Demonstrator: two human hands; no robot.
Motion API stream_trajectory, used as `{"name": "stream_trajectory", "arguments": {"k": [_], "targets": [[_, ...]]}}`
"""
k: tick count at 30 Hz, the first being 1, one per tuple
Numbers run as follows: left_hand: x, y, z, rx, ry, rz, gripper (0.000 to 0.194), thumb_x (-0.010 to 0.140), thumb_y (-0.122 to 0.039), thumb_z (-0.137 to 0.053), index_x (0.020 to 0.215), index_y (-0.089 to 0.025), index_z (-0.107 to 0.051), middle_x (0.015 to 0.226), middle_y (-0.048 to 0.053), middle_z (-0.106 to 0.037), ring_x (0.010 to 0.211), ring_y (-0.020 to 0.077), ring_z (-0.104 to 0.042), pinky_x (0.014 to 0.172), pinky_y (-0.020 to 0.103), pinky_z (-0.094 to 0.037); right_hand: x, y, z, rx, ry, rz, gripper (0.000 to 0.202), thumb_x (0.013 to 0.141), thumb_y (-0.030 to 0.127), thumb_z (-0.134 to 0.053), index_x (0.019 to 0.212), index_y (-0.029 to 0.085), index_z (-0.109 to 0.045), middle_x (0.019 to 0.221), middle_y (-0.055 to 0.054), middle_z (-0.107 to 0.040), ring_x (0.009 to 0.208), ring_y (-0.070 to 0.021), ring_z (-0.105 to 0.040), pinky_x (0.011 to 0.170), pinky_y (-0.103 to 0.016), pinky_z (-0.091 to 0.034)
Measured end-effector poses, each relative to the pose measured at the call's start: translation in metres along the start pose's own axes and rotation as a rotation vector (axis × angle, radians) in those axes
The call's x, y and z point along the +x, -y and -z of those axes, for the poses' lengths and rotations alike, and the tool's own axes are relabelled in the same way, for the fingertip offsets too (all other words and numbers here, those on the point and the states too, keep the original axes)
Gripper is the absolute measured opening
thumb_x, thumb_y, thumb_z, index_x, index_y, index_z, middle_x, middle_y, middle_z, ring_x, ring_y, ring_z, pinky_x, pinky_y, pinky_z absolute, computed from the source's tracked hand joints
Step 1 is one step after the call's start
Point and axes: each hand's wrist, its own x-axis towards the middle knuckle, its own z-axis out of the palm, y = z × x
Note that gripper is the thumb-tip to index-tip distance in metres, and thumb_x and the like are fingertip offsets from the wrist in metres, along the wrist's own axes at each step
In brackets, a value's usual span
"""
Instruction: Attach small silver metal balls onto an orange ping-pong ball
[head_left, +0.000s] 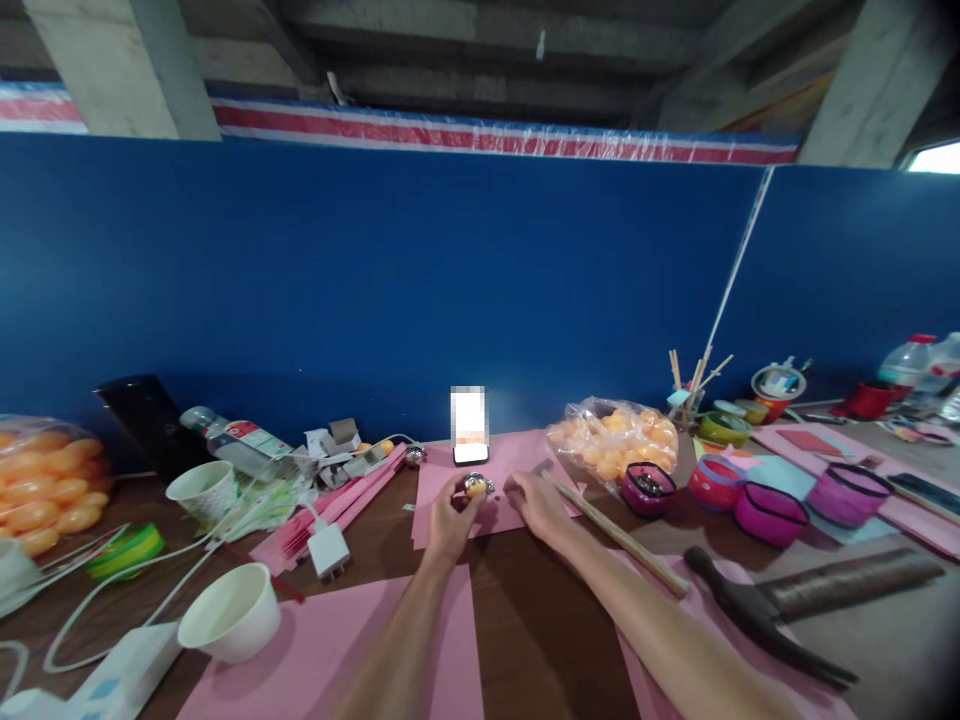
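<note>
Between the thumb and fingers of my left hand (450, 515) is a small round ball (476, 486), orange with shiny silver foil on it. My right hand (534, 505) is close by on the right, its fingers bent together and its tips near the foil edge. Whether it pinches something small cannot be made out. Both hands are over a pink paper sheet (433, 490). Just behind them a phone (471, 455) with a bright screen stands against the blue wall. A wooden stick (626, 540) lies beside my right forearm.
A hammer (757, 605) lies at right, with purple fabric-sided bowls (771, 515) behind it. A bag of orange balls (619, 438) is at back right, another bag of balls (49, 490) far left. White cup (231, 615), charger (328, 550) and power strip (124, 680) are at left.
</note>
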Motion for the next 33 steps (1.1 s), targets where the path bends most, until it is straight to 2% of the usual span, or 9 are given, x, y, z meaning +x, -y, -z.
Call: {"name": "stream_trajectory", "arguments": {"k": [6,12,18,23,29,33], "targets": [[-0.003,0.005,-0.003,0.053,0.027,-0.026,0.046,0.062,-0.031,-0.067,0.103,-0.014,-0.056,0.092,0.009,-0.064,0.067,0.0147,-0.060,0.058,0.024,-0.050,-0.005,-0.001,-0.006,0.256,-0.075,0.006,0.021,0.079,0.032,-0.042,0.082,0.016,-0.055,0.070,-0.002,-0.058,0.060,-0.0132,-0.053,0.056,-0.023,-0.041],[-0.006,0.005,-0.006,0.054,0.042,-0.043,0.045,0.060,-0.029,-0.067,0.102,-0.014,-0.058,0.092,0.009,-0.063,0.064,0.0141,-0.059,0.056,0.024,-0.050,-0.010,0.005,-0.009,0.663,-0.016,-0.065,0.023,0.074,0.039,-0.053,0.080,0.017,-0.054,0.067,0.001,-0.055,0.059,-0.0113,-0.050,0.055,-0.022,-0.040],[-0.007,0.006,-0.008,0.088,-0.001,-0.067,0.044,0.058,-0.027,-0.068,0.100,-0.016,-0.060,0.091,0.008,-0.064,0.067,0.0156,-0.060,0.060,0.026,-0.050,-0.010,0.006,-0.013,0.696,0.040,-0.034,0.022,0.073,0.037,-0.054,0.080,0.016,-0.057,0.072,0.000,-0.057,0.066,-0.0119,-0.051,0.063,-0.023,-0.041],[-0.008,0.004,-0.008,0.151,-0.025,-0.130,0.042,0.058,-0.026,-0.068,0.098,-0.018,-0.061,0.091,0.008,-0.064,0.079,0.0199,-0.060,0.070,0.030,-0.049,-0.009,0.006,-0.015,0.730,0.053,-0.043,0.022,0.073,0.035,-0.055,0.081,0.015,-0.059,0.076,-0.002,-0.061,0.070,-0.0137,-0.054,0.068,-0.025,-0.042],[-0.009,0.002,-0.008,0.232,-0.045,-0.204,0.039,0.062,-0.022,-0.065,0.101,-0.020,-0.061,0.095,0.007,-0.062,0.087,0.0207,-0.058,0.080,0.033,-0.045,-0.009,0.009,-0.013,0.736,0.073,-0.056,0.023,0.072,0.037,-0.056,0.075,0.015,-0.059,0.073,-0.002,-0.061,0.070,-0.0141,-0.054,0.068,-0.026,-0.041],[-0.009,0.002,-0.008,0.271,-0.047,-0.244,0.040,0.063,-0.020,-0.063,0.104,-0.021,-0.060,0.097,0.007,-0.062,0.088,0.0205,-0.057,0.081,0.032,-0.044,-0.010,0.010,-0.013,0.769,0.087,-0.047,0.020,0.071,0.036,-0.057,0.072,0.015,-0.058,0.069,0.000,-0.059,0.067,-0.0130,-0.052,0.066,-0.024,-0.040]]}}
